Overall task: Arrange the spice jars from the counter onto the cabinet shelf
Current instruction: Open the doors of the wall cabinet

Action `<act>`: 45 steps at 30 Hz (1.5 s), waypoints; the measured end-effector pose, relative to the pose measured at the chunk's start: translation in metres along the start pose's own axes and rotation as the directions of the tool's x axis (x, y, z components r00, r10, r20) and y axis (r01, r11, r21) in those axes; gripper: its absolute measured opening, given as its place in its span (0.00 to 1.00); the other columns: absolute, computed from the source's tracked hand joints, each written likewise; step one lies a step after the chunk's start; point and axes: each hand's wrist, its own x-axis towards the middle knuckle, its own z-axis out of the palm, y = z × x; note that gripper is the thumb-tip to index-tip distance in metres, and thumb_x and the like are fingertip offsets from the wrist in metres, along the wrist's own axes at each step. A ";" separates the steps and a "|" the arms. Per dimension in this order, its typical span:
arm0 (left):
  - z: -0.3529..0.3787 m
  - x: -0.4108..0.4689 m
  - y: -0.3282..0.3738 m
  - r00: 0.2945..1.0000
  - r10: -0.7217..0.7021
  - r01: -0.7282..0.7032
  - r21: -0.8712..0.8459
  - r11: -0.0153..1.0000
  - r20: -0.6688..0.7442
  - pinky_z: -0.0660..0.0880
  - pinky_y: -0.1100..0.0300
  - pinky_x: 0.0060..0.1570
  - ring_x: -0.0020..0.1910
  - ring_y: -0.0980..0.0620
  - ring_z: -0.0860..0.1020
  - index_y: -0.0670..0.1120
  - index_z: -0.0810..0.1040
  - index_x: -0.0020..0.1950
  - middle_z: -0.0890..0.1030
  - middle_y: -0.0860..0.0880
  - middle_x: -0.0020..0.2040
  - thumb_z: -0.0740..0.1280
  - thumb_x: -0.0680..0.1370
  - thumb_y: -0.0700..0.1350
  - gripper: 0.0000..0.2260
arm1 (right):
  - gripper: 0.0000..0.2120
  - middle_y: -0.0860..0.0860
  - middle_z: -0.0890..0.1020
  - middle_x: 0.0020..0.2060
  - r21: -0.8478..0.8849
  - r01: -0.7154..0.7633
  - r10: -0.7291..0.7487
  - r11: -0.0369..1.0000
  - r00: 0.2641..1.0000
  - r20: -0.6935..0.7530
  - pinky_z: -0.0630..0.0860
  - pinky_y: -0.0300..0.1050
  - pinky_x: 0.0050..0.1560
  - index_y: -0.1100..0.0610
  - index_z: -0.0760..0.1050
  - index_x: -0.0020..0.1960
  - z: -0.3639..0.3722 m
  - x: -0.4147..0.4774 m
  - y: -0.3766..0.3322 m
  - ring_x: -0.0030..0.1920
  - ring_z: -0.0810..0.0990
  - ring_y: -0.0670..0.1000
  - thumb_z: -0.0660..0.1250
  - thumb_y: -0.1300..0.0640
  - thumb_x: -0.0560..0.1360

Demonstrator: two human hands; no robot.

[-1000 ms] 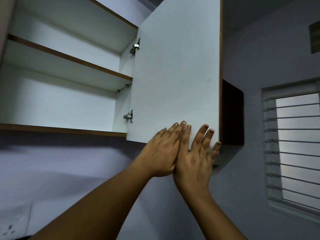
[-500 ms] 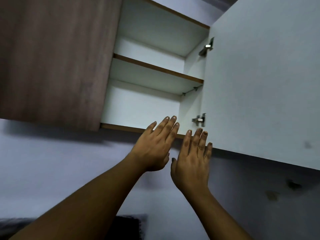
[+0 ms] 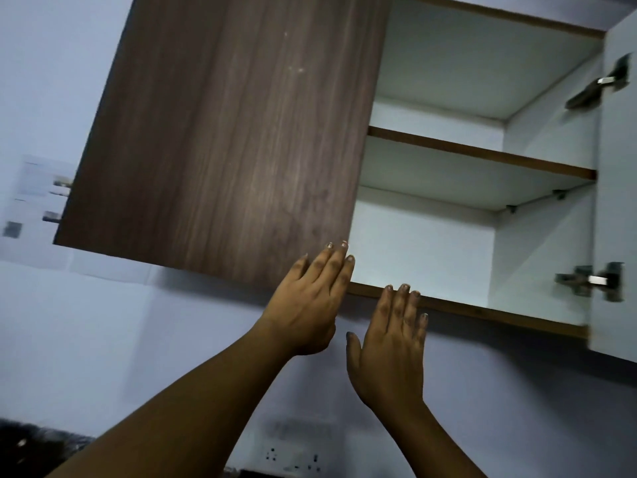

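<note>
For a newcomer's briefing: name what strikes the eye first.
A dark wood-grain door fills the upper left, beside the open white cabinet and its middle shelf. At centre two flat hands reach up: the left hand at that door's lower corner, the right hand below the cabinet's bottom edge.

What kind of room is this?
Probably a kitchen. A wall cabinet hangs high up with one door open and white shelves inside, and there is a row of power sockets on the wall below.
</note>
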 end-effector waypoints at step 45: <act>-0.155 -0.076 -0.028 0.989 -0.091 0.102 0.086 0.991 -0.116 0.73 0.43 0.58 0.66 0.32 0.68 0.52 0.59 0.74 0.56 0.34 0.75 0.67 0.70 0.60 0.36 | 0.23 0.51 0.77 0.61 0.909 -0.075 0.105 0.411 0.994 0.035 0.78 0.51 0.56 0.48 0.62 0.69 -0.138 -0.042 -0.122 0.59 0.78 0.50 0.63 0.59 0.77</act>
